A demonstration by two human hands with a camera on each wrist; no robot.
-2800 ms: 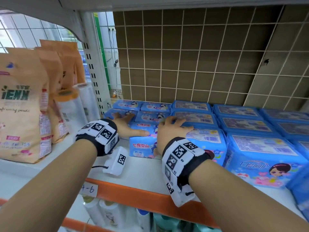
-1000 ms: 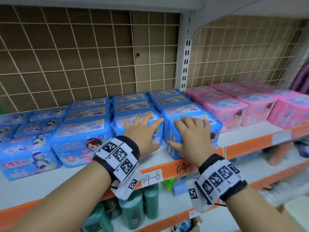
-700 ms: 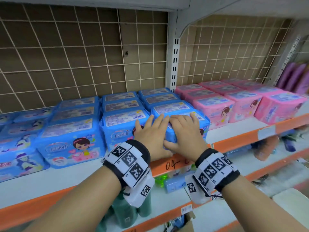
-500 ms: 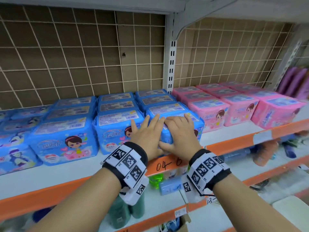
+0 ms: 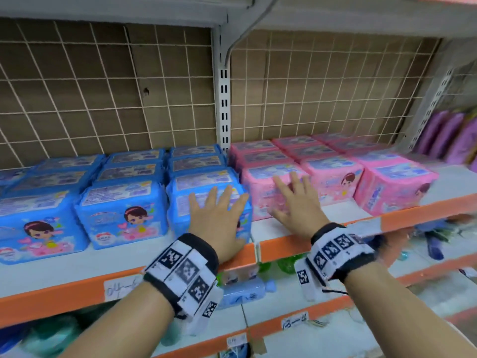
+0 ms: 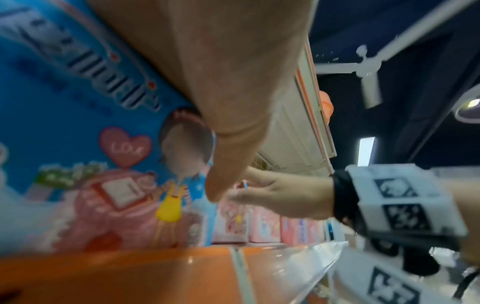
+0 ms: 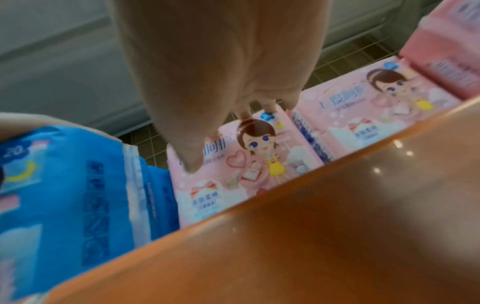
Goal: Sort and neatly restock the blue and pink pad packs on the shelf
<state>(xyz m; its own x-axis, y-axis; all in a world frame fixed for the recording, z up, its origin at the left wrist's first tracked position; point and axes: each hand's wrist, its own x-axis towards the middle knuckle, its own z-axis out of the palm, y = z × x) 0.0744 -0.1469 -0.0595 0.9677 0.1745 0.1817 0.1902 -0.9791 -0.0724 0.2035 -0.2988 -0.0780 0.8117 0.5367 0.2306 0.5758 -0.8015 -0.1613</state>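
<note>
Blue pad packs (image 5: 124,210) fill the left part of the shelf in rows, pink pad packs (image 5: 333,174) the right part. My left hand (image 5: 219,213) lies flat with spread fingers on the front of the rightmost blue pack (image 5: 180,202), also seen in the left wrist view as the blue pack (image 6: 78,123). My right hand (image 5: 294,200) reaches with straight, spread fingers to the front-left pink pack (image 5: 260,192), holding nothing. In the right wrist view that pink pack (image 7: 259,164) stands just beyond the fingers (image 7: 189,162); whether they touch it I cannot tell.
The shelf has an orange front edge (image 5: 322,239) with handwritten labels. A white upright post (image 5: 224,107) and wire grid back stand behind the packs. Purple packs (image 5: 449,135) sit at far right. Bottles and other goods fill the lower shelf (image 5: 245,293).
Both hands were together on the rightmost front blue pack. My right hand has left it and moved right to the pink packs; the left hand stays on the blue pack, now closer to the pink ones.
</note>
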